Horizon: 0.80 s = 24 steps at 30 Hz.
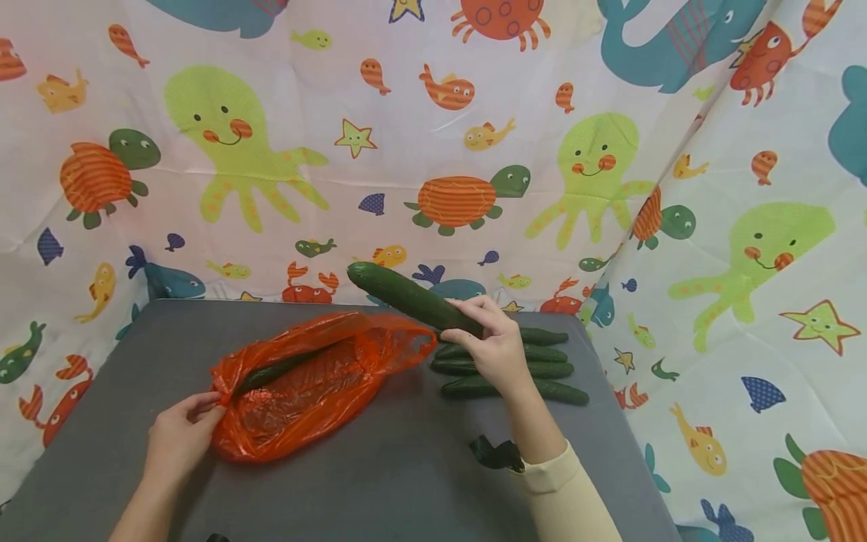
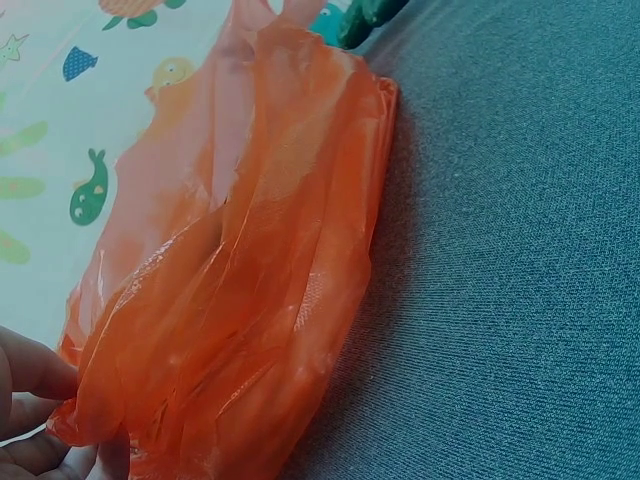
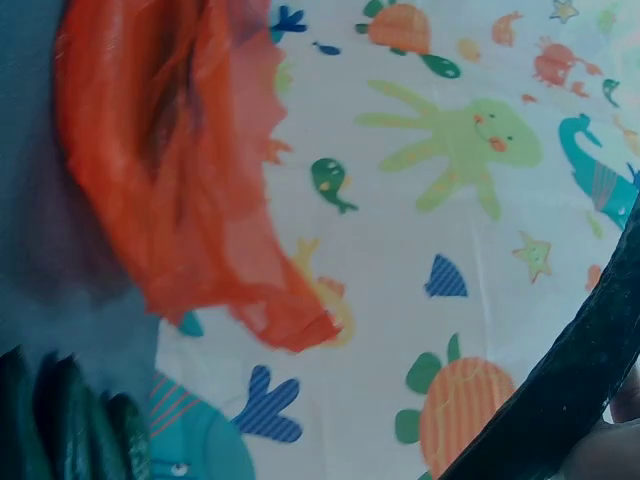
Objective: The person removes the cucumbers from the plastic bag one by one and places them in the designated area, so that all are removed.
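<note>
An orange plastic bag (image 1: 298, 406) lies on the table with its mouth spread upward, and one cucumber (image 1: 278, 370) shows inside it. My left hand (image 1: 181, 435) pinches the bag's near left edge; in the left wrist view its fingertips (image 2: 45, 370) grip a fold of the thin plastic. My right hand (image 1: 491, 342) holds another cucumber (image 1: 406, 293) near one end, raised above the table and slanting up to the left. In the right wrist view this cucumber (image 3: 570, 385) crosses the lower right corner. Beneath the right hand several cucumbers (image 1: 555, 390) lie side by side.
The grey table (image 1: 352, 482) is backed by a white curtain (image 1: 379, 248) printed with sea animals, which also runs along the sides. A dark strap (image 1: 497, 454) hangs at the right wrist. A small dark object (image 1: 217, 537) peeks in at the bottom edge.
</note>
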### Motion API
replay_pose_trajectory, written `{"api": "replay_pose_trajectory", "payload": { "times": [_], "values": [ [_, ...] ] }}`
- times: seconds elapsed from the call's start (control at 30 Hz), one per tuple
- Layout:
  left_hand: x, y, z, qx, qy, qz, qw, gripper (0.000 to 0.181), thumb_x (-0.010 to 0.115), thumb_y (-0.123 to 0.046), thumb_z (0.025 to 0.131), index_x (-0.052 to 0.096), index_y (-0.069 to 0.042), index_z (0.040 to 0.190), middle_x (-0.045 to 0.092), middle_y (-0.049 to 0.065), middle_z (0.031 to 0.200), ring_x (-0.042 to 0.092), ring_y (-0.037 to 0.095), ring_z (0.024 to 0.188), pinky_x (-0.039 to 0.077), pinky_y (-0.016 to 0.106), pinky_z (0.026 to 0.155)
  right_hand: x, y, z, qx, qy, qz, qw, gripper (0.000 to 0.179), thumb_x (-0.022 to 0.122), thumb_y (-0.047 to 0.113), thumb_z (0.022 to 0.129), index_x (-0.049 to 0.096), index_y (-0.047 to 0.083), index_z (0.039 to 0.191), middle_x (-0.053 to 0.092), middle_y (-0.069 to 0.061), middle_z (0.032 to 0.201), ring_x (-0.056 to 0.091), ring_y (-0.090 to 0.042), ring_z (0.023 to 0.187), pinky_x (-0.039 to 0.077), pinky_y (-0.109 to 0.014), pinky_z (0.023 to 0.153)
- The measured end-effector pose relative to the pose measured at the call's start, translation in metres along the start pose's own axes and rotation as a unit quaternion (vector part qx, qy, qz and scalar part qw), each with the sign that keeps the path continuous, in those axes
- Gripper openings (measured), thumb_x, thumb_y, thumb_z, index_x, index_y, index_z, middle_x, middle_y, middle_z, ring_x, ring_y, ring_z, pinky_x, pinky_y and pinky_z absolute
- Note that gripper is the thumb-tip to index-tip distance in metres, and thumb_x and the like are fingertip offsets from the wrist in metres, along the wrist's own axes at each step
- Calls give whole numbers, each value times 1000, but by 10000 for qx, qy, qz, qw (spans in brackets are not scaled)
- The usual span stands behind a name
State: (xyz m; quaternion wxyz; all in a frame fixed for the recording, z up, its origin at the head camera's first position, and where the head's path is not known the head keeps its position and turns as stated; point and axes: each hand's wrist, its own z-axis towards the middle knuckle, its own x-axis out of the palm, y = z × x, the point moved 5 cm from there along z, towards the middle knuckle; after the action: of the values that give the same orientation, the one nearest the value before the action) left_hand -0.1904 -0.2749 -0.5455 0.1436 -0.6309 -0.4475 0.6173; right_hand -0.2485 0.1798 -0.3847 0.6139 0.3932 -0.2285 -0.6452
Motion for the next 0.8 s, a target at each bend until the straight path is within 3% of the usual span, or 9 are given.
{"api": "replay_pose_trajectory", "payload": {
  "times": [0.17, 0.23, 0.37, 0.57, 0.8],
  "values": [
    [2, 1, 0, -61, 29, -15, 10000, 39, 59, -28, 101, 63, -1, 130, 66, 26, 124, 65, 37, 107, 59, 41, 77, -9, -10, -12, 122, -8, -643, 9979, 46, 82, 0, 79, 73, 6, 123, 62, -8, 101, 56, -15, 90, 43, -21, 66],
    [1, 1, 0, -73, 20, -13, 10000, 40, 59, -28, 102, 63, -1, 130, 66, 26, 124, 65, 38, 108, 59, 41, 77, -12, -15, -16, 194, 9, -861, 9961, 47, 83, -1, 78, 73, 6, 123, 61, -8, 101, 55, -15, 93, 42, -21, 70],
    [0, 0, 0, -69, 11, -38, 10000, 39, 59, -28, 102, 63, -1, 130, 66, 26, 124, 65, 38, 108, 58, 41, 78, -16, -16, -23, 338, 37, -1205, 9921, 46, 83, -4, 75, 73, 1, 120, 61, -12, 101, 57, -19, 101, 46, -25, 88],
    [-2, 0, 1, 5, -34, -19, 10000, 39, 60, -28, 101, 64, -1, 129, 67, 25, 123, 65, 37, 108, 58, 38, 74, -24, -8, -35, 489, 212, -1681, 9843, 43, 83, -4, 75, 73, -4, 117, 62, -14, 100, 59, -24, 96, 45, -21, 84],
    [-8, 2, -1, 120, -67, 20, 9999, 39, 61, -28, 100, 66, 0, 127, 69, 24, 120, 68, 36, 104, 51, 21, 62, -45, -52, -61, 394, 246, -2101, 9766, 47, 85, 2, 74, 74, 2, 119, 64, -10, 103, 61, -26, 95, 45, -26, 75]
  ]
}}
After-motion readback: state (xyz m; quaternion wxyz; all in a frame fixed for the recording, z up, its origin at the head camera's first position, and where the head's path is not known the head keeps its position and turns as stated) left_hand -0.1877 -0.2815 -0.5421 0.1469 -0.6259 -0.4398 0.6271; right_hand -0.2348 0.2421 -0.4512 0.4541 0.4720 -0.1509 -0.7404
